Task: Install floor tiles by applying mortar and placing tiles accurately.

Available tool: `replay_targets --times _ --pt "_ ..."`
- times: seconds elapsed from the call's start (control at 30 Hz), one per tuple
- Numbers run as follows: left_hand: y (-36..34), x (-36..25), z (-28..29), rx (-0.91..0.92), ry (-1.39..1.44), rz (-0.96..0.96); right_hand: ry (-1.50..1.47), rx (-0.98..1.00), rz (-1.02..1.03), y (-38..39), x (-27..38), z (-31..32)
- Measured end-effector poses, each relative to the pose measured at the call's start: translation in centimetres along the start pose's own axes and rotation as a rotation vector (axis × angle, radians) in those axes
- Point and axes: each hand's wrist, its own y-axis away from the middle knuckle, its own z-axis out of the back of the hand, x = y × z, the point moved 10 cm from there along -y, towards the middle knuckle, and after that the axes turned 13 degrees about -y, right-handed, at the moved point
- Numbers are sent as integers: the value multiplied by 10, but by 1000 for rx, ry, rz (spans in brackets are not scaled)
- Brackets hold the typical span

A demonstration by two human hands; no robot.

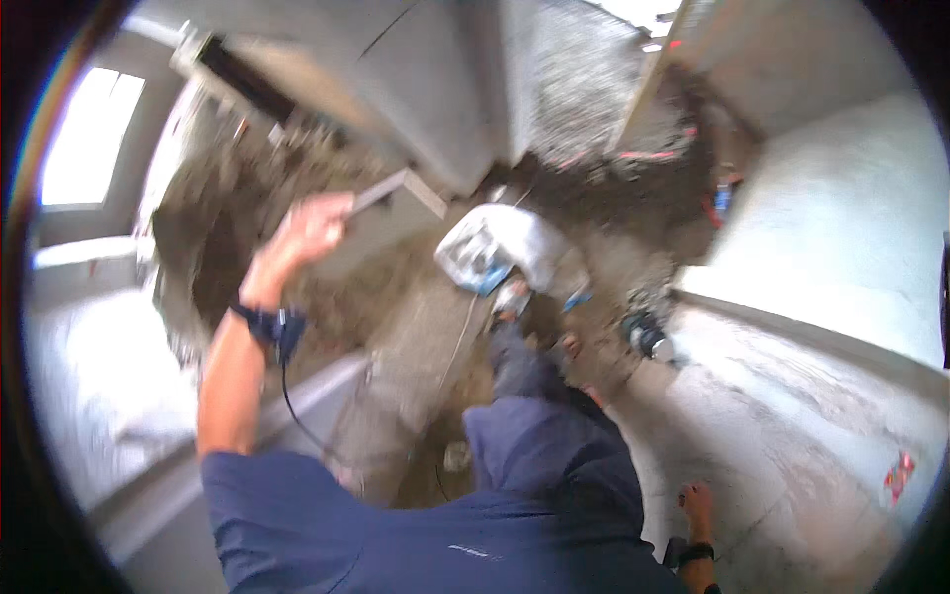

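My left hand point(315, 228) is raised ahead at the left, with a dark band and cable at the wrist. Its fingers are closed at one end of a pale angled strip point(426, 193), which bends at a corner; blur hides its exact kind. Beyond and to the right of that hand lies a crumpled white sack point(529, 238) with blue edges, in front of my foot. Low at the right my right hand point(698, 505) hangs beside my leg, also banded at the wrist. Its fingers are small and blurred, and I cannot see anything held.
Heaped brown soil point(228, 188) fills the far left, with more dark rubble point(614, 203) farther right. A dark cylindrical object point(645, 335) with a pale end lies by the right-hand wall point(831, 218). A thin cord point(458, 342) crosses the floor. A red wrapper point(899, 477) lies farther right.
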Motion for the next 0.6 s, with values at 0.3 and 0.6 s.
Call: replay_targets --times 0.3,0.6 --pt "-148 -255 -51 241 638 -285 -20 -162 346 -11 236 -48" --pt "-382 -399 -104 270 420 -326 -86 11 28 -145 75 -91"
